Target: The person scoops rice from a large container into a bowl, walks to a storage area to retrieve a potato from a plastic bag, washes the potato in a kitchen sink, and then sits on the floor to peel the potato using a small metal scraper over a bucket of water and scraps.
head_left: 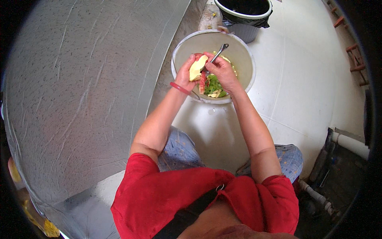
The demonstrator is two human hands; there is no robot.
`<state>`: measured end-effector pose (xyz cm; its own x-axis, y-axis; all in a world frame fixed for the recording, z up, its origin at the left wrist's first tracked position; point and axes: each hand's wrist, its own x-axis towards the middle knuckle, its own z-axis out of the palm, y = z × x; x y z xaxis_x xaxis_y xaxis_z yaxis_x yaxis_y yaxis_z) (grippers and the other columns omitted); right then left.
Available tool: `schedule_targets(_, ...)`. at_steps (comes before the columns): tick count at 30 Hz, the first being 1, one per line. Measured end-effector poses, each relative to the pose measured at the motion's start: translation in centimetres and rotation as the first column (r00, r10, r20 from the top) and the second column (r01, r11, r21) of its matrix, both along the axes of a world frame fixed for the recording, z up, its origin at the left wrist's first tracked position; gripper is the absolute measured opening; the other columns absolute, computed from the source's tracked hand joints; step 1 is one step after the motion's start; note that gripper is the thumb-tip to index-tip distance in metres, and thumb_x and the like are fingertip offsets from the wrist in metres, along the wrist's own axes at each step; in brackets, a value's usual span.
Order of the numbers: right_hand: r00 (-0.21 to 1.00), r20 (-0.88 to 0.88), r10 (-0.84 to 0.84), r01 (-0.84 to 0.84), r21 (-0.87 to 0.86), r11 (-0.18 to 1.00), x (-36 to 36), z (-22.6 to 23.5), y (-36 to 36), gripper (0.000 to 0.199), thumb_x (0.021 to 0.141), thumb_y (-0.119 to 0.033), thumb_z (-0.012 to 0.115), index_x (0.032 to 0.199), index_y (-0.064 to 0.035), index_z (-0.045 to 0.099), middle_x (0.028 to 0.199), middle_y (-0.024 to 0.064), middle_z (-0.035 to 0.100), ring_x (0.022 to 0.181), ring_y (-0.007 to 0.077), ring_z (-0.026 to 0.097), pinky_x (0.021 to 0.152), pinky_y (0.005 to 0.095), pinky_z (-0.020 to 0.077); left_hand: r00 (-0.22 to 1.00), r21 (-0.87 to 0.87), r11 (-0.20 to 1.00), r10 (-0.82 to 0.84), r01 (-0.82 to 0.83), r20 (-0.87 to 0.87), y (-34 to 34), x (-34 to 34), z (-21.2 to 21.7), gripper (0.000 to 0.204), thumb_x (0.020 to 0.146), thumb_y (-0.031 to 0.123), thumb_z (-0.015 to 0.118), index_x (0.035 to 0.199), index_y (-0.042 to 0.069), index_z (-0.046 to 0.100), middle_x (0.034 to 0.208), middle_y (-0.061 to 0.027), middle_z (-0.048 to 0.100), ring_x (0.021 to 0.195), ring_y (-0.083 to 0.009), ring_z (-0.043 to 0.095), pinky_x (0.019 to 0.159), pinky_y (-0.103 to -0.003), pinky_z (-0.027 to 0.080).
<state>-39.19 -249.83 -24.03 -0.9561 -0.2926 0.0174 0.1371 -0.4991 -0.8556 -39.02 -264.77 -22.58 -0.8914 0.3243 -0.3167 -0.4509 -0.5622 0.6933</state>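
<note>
one apple [197, 67], one peeler [217, 55], two hands

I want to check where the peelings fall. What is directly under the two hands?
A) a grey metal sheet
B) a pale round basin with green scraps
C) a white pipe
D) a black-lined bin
B: both the left hand and the right hand work over the pale round basin, which holds green scraps and peelings.
</note>
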Motion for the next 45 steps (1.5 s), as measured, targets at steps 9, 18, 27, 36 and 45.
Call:
schedule_targets(9,0.968,0.103,-0.230,0.209,0.181,0.961,-1.4,-0.4,0.7,0.020,0.085,-0.018,0.051,0.096,-0.0012,0.052,0.085,0.0056,0.060,0.074,0.0093,0.054,0.064,0.0236,0.0435,1.000,-0.143,0.990,-0.008,0.004,-0.026,1.6,0.8,1.4,0.032,0.083,0.029,0.048,0.105,0.007,0.052,0.098,-0.0078,0.058,0.083,-0.0178,0.057,0.069,-0.031,0.047)
schedule_targets(18,0.779,-0.585,-0.226,0.624,0.690,0.367,-1.9,-2.0,2.7,0.013,0.079,-0.016,0.057,0.082,-0.0040,0.061,0.079,0.0070,0.060,0.069,0.0141,0.057,0.062,0.0276,0.0453,0.975,-0.056,0.998,0.035,-0.023,0.219,-0.5,-0.1,1.5,0.055,0.081,0.057,0.038,0.107,0.010,0.052,0.101,-0.0107,0.058,0.086,-0.0293,0.058,0.073,-0.044,0.046)
schedule_targets(27,0.964,-0.056,-0.259,0.257,0.440,0.861,-2.2,-0.7,3.3,0.016,0.074,-0.014,0.065,0.080,0.0016,0.065,0.071,0.0063,0.064,0.060,0.0090,0.058,0.054,0.0217,0.0455,0.982,-0.240,0.953,-0.189,0.185,0.008,1.7,0.6,0.9,0.037,0.090,0.028,0.040,0.115,0.001,0.044,0.108,-0.0109,0.054,0.095,-0.0178,0.056,0.082,-0.031,0.046)
schedule_targets(36,0.932,-0.286,-0.221,0.349,0.554,0.756,-1.6,-0.1,2.4,0.015,0.074,-0.012,0.064,0.079,0.0020,0.064,0.066,0.0065,0.063,0.058,0.0081,0.057,0.050,0.0222,0.0446,0.930,-0.384,0.858,-0.249,0.340,0.269,2.7,0.9,1.5,0.023,0.087,0.021,0.044,0.099,0.002,0.052,0.091,-0.0070,0.059,0.079,-0.0139,0.059,0.070,-0.027,0.048)
schedule_targets(45,0.922,0.245,-0.301,0.301,0.042,0.953,-2.3,-0.7,3.9,0.016,0.085,-0.018,0.053,0.089,-0.0030,0.056,0.081,0.0027,0.058,0.073,0.0117,0.054,0.066,0.0252,0.0438,0.913,0.207,0.958,-0.256,0.196,0.319,1.8,0.6,0.9,0.051,0.083,0.051,0.043,0.105,0.006,0.052,0.096,-0.0129,0.060,0.080,-0.0299,0.060,0.067,-0.044,0.050)
